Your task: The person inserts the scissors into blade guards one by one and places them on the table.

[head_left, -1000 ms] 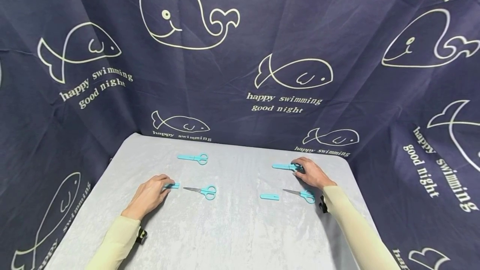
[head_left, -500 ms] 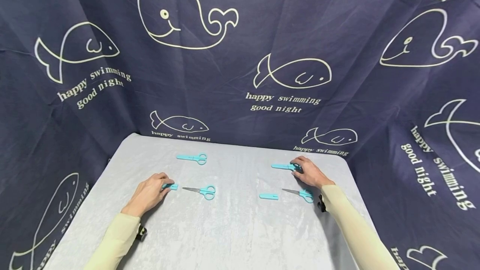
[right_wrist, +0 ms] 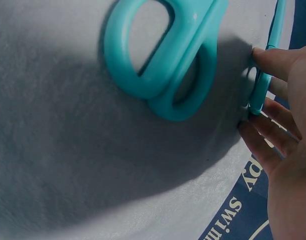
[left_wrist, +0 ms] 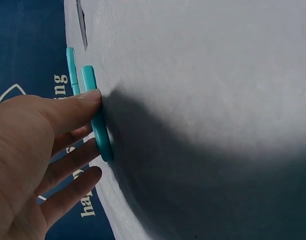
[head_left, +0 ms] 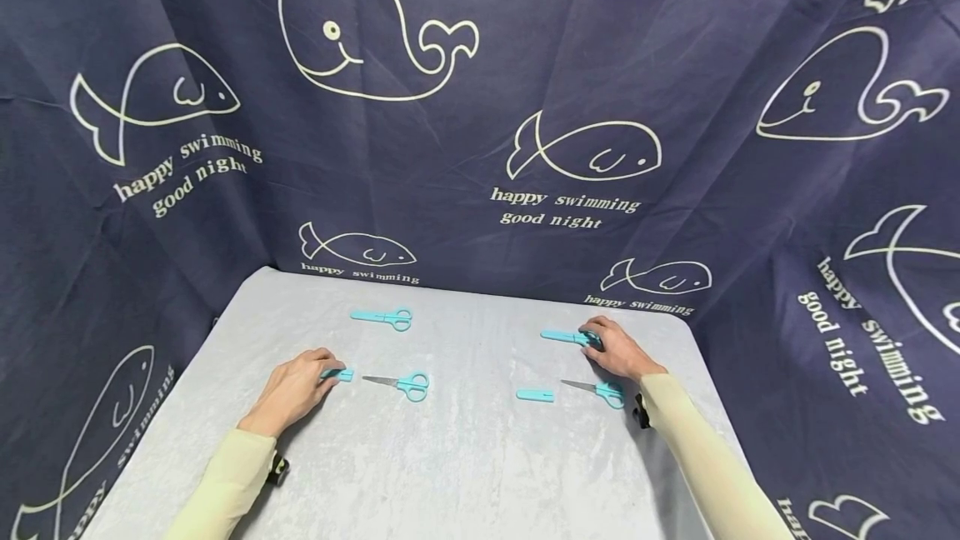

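Observation:
My left hand [head_left: 291, 387] pinches a turquoise scissors sheath [head_left: 339, 375] at the table's left; in the left wrist view the thumb lies along the sheath [left_wrist: 102, 134], with fingers behind it. To its right lie unsheathed scissors [head_left: 414, 386], blades pointing at the sheath. My right hand [head_left: 617, 347] grips the handle end of sheathed scissors [head_left: 562, 336] at the back right, its fingers partly hiding the loops. Nearer me, below that hand, lie bare-bladed scissors [head_left: 609, 394], whose handles [right_wrist: 138, 60] fill the top of the right wrist view. A loose sheath [head_left: 535, 396] lies left of their blade tips.
Another pair of sheathed scissors [head_left: 382, 317] lies at the back left. Everything rests on a pale grey table [head_left: 465, 457]. Dark blue curtains [head_left: 450, 148] with whale and fish drawings stand behind the table and along both sides.
The head view has shifted slightly. Both hands keep their holds, and the scissors and sheaths lie practically as before.

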`<action>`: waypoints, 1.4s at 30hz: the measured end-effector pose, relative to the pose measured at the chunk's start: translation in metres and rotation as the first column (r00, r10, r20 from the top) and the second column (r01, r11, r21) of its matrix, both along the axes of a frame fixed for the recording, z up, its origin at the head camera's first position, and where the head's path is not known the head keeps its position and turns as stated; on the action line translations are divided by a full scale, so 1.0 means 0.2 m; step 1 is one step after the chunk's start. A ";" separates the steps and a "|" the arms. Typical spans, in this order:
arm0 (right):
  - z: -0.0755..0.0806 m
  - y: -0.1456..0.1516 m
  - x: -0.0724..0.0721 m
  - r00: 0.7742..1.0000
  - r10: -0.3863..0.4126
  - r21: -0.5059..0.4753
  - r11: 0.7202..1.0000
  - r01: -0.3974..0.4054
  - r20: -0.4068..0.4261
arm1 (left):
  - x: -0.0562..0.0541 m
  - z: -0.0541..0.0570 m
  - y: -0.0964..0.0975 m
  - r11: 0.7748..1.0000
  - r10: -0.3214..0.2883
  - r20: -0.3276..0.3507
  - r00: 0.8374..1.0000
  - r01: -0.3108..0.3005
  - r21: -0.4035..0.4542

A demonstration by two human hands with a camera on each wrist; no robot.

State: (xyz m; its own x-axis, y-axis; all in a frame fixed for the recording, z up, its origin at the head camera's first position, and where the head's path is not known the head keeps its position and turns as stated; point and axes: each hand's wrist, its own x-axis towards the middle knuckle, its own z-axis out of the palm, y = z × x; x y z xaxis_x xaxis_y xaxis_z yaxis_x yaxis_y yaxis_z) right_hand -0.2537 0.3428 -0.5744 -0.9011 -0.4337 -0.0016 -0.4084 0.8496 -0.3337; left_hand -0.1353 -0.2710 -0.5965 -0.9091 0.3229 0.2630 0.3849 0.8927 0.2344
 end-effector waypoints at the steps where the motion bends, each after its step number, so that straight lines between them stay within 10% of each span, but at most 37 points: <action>1: 0.00 0.00 0.00 1.000 -0.004 0.002 1.000 0.004 0.001 | 0.00 0.00 0.00 1.000 -0.003 -0.006 1.000 0.003 0.001; 42: 0.02 -0.50 0.15 0.966 0.140 -0.112 0.980 -0.167 -0.219 | 0.13 0.12 -0.01 0.999 -0.020 -0.128 0.992 0.015 -0.033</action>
